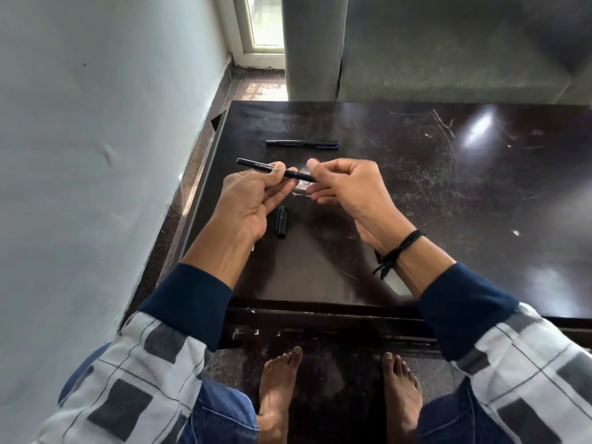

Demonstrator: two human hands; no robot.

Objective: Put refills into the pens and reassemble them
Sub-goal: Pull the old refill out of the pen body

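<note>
On the dark desk (pixel 448 203) the left hand (pixel 253 200) grips a black pen (pixel 256 166) by its barrel. The pen's long axis runs left to right, its tip end reaching the right hand (pixel 346 187). That hand's fingers curl loosely there — whether they pinch it cannot be told. The loose cap (pixel 282 221) lies on the desk under the hands — nearer the left, pointing away from the person. A second pen (pixel 302 143) lies beyond.

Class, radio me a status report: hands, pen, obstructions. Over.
Left hand grips the pen by its barrel. Right hand pinches its front end. Cap loose on table, second pen beyond; nothing blocking.
</note>
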